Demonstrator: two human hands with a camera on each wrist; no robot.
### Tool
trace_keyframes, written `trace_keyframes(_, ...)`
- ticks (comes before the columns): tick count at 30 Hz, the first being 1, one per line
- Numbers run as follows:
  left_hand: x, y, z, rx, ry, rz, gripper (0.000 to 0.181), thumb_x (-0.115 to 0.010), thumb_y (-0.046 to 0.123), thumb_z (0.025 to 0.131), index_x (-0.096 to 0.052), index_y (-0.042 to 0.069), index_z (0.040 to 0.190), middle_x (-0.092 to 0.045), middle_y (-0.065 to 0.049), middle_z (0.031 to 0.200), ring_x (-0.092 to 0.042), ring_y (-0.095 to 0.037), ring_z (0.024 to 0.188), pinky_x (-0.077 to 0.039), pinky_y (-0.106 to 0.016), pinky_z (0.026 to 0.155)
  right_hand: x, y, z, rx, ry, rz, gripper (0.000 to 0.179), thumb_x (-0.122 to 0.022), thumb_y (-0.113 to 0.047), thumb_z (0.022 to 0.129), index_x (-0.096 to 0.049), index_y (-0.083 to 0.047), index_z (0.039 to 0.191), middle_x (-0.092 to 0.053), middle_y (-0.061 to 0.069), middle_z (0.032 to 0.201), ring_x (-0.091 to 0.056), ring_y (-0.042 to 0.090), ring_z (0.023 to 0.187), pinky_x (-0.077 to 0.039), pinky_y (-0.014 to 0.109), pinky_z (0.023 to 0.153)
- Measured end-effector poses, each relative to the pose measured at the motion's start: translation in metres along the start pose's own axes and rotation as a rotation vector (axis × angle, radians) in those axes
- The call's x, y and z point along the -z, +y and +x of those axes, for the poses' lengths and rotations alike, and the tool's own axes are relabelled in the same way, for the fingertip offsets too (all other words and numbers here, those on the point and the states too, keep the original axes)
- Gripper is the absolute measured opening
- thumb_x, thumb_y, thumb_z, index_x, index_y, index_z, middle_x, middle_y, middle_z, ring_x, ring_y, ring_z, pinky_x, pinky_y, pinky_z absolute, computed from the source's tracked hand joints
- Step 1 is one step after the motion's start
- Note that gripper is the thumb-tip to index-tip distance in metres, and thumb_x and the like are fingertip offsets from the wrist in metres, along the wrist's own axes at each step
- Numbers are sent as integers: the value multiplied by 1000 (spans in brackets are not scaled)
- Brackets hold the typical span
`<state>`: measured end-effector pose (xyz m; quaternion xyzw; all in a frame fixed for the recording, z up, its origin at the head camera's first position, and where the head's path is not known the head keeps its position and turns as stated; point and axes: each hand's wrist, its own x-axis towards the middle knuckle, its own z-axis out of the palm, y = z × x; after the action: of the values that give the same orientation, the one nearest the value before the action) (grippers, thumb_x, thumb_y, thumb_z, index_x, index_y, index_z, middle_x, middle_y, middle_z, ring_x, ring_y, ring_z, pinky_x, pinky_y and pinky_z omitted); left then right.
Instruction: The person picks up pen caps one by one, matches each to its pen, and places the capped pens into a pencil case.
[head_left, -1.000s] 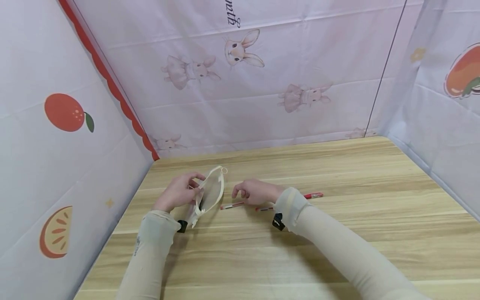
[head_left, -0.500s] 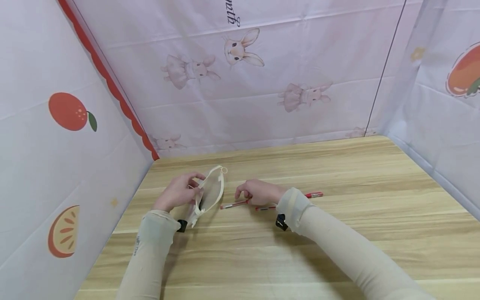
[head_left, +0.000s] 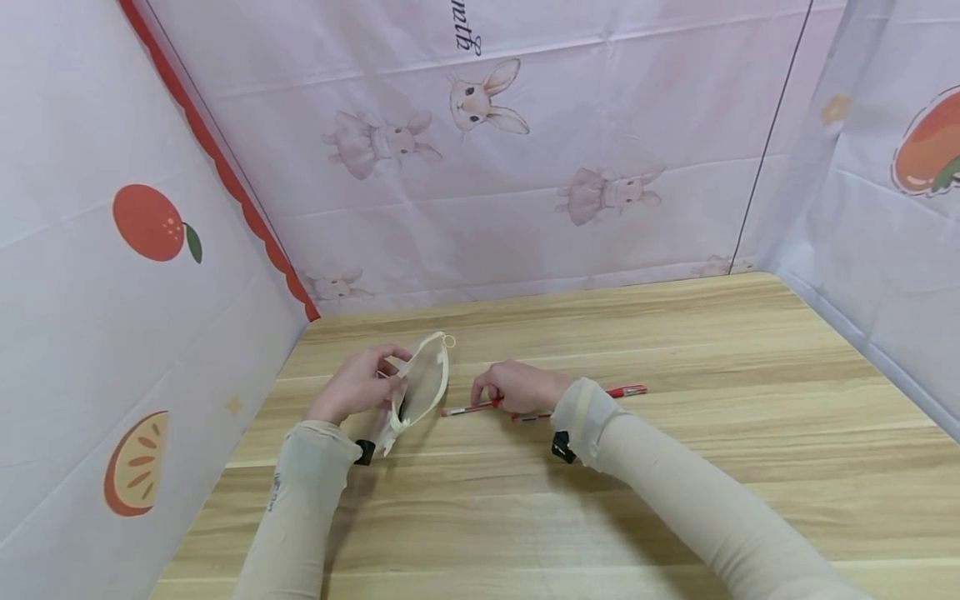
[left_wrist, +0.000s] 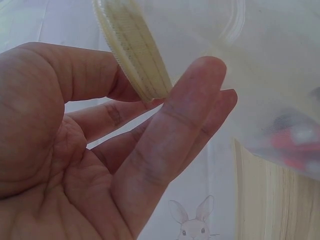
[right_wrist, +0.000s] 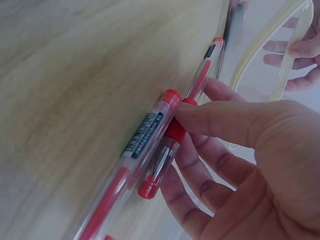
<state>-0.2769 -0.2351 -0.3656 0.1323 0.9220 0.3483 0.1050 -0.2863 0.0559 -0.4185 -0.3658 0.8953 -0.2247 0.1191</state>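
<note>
My left hand (head_left: 358, 385) holds up a translucent zip pouch (head_left: 427, 375) by its cream zipper edge, the mouth gaping toward the right. Through the pouch wall in the left wrist view, blurred red and dark contents (left_wrist: 297, 142) show. To the right, my right hand (head_left: 525, 387) pinches a red gel pen (head_left: 471, 409) between thumb and fingers, low over the table. Its clear end points at the pouch. In the right wrist view a second red gel pen (right_wrist: 135, 150) with a dark label lies beside the held one, partly under the hand in the head view.
The wood-grain table (head_left: 480, 517) carries all of this. A white printed cloth wall (head_left: 555, 233) rises behind it, with more cloth at the left and right sides. A pull ring (head_left: 449, 341) hangs at the pouch's far corner.
My right hand has shifted slightly right, and its fingers have come together on the pen, showing more of its length. The left hand and the pouch have stayed put.
</note>
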Motion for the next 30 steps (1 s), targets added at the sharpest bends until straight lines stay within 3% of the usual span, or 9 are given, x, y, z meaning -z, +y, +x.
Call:
trace_keyframes(19, 1, -2, 0, -2, -19, -33, 37, -62, 8, 105, -61, 8, 142, -70, -22, 119, -72, -25, 92, -67, -41, 77, 11, 4, -8, -76, 17, 17, 52, -54, 15, 94, -71, -15, 132, -73, 9, 107, -64, 17, 97, -55, 38, 96)
trace_keyframes(25, 2, -2, 1, 6, -17, -37, 36, -62, 7, 106, -61, 8, 142, -70, -22, 119, -72, -25, 90, -67, -43, 78, 21, 7, -14, -111, 24, 77, 56, -53, 17, 91, -64, -11, 139, -74, 16, 113, -67, 21, 99, -58, 35, 88)
trace_keyframes(30, 2, -2, 1, 2, -17, -38, 36, -62, 7, 105, -61, 7, 142, -70, -22, 118, -72, -25, 90, -67, -41, 76, 29, 9, -17, -111, 29, 169, 49, -57, 9, 99, -56, -6, 145, -73, 24, 122, -70, 22, 93, -58, 30, 77)
